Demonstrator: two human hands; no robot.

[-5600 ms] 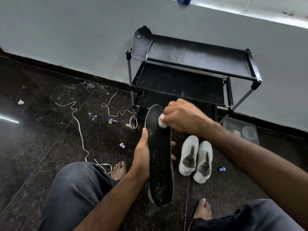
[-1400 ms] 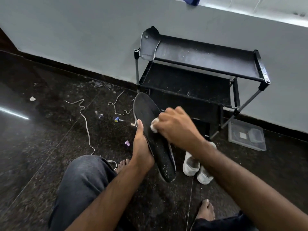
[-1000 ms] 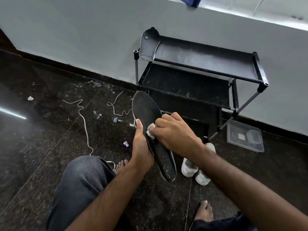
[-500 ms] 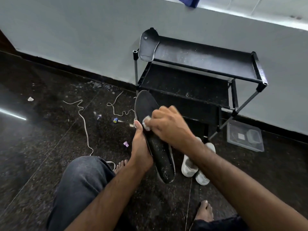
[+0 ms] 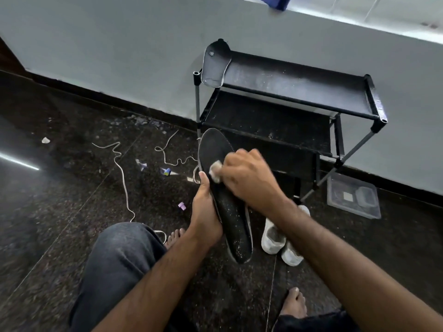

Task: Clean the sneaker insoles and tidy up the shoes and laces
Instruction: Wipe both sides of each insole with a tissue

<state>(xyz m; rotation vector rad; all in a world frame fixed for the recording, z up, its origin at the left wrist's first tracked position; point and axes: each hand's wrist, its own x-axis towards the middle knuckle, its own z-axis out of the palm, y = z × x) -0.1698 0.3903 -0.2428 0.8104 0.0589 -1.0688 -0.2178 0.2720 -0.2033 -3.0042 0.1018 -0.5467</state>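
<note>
My left hand (image 5: pixel 205 212) grips a long black insole (image 5: pixel 231 219) by its left edge and holds it above the floor, toe end away from me. Pale specks dot its lower half. My right hand (image 5: pixel 249 178) presses a small white wipe (image 5: pixel 215 170) onto the insole's upper middle. Two white sneakers (image 5: pixel 279 238) stand side by side on the floor behind my right forearm, partly hidden. A second insole (image 5: pixel 214 65) leans at the left end of the rack's top shelf. White laces (image 5: pixel 122 173) trail loose across the dark floor to the left.
A black two-shelf shoe rack (image 5: pixel 299 97) stands against the grey wall. A clear plastic container (image 5: pixel 352 196) lies on the floor at its right. Small coloured bits (image 5: pixel 181 205) and scraps are scattered on the floor. My knee (image 5: pixel 122 259) and bare feet are below.
My right hand slid the wipe up and down the insole's middle, ending slightly higher. The left hand kept its grip, and the insole tilted a little leftward compared with the earliest frame.
</note>
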